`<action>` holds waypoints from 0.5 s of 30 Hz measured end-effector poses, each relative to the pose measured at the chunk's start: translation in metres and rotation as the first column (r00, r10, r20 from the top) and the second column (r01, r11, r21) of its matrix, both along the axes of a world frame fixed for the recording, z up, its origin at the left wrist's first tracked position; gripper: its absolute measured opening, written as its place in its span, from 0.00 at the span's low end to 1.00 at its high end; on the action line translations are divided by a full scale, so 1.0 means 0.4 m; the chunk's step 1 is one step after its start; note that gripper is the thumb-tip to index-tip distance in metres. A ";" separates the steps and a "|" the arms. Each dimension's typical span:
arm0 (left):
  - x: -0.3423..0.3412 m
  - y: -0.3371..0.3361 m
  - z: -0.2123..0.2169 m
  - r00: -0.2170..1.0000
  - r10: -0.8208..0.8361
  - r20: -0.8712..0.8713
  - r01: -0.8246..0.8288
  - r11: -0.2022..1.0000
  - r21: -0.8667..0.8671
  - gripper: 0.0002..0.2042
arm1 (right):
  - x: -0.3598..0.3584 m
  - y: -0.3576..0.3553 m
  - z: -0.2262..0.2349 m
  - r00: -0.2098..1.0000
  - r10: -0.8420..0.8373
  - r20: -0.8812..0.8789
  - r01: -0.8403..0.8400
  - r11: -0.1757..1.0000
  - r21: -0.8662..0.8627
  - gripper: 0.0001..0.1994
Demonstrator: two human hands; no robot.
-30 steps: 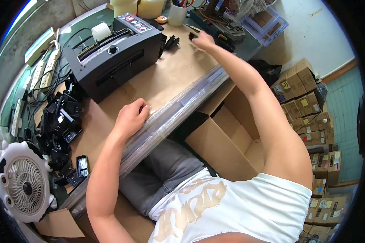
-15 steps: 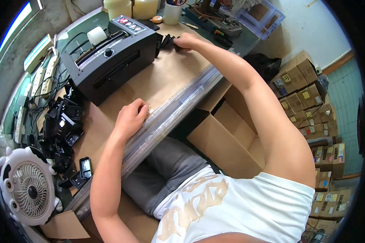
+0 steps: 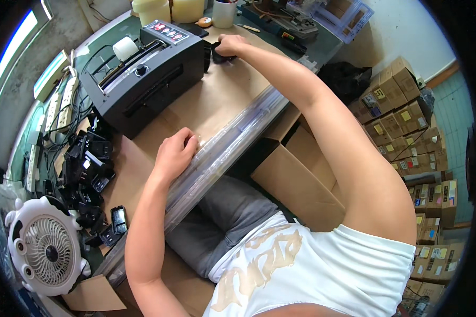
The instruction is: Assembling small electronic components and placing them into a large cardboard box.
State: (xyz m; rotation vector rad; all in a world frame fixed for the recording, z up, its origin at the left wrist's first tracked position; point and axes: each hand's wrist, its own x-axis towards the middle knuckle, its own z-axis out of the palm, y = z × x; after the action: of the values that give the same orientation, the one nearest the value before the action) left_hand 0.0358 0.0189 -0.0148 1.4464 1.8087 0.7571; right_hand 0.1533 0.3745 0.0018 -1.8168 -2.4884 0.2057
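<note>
My right hand (image 3: 231, 45) reaches to the far side of the brown-covered table and is closed on a black part (image 3: 220, 55) beside the end of a black tape dispenser (image 3: 153, 84). The fingers hide most of that part, so its kind does not show. My left hand (image 3: 175, 152) rests by the table's near edge with fingers curled in. A small pale bit shows by its fingertips; what it holds, if anything, is hidden.
Clear plastic strips (image 3: 217, 153) run along the table's near edge. Black plastic parts (image 3: 87, 166) lie heaped at left, by a white fan (image 3: 47, 251) and power strips (image 3: 63, 103). An open carton (image 3: 296, 174) stands below the edge; stacked boxes (image 3: 402, 127) line the right.
My right hand has shifted slightly left, closer to the dispenser's end, with the black part. My left hand stays at the table edge. The whole view has shifted a little.
</note>
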 end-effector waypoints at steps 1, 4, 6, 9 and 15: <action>0.000 0.001 0.000 1.000 0.000 -0.002 0.000 1.000 -0.001 0.12 | 0.002 0.004 -0.011 1.000 0.030 0.009 -0.030 1.000 0.004 0.27; 0.001 0.003 -0.001 1.000 0.001 -0.008 -0.001 1.000 -0.005 0.12 | 0.009 0.031 -0.032 0.996 0.091 0.026 -0.091 0.996 0.008 0.28; 0.000 0.003 -0.001 1.000 -0.002 -0.012 0.002 1.000 -0.003 0.12 | 0.016 0.074 -0.022 0.990 0.114 0.087 -0.112 0.993 -0.028 0.27; 0.001 0.004 0.013 1.000 0.001 -0.004 -0.001 1.000 0.005 0.12 | 0.009 0.111 -0.026 0.979 0.145 0.143 -0.138 0.989 -0.057 0.26; 0.001 0.001 -0.007 0.997 0.001 -0.076 0.004 0.997 0.074 0.11 | -0.035 0.161 -0.006 0.998 0.006 0.069 -0.016 0.990 0.141 0.21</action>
State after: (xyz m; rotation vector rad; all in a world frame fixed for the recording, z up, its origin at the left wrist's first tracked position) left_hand 0.0360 0.0192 -0.0177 1.5433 1.8532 0.7860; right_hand 0.1393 0.4387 -0.0004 -1.7830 -2.4873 -0.0334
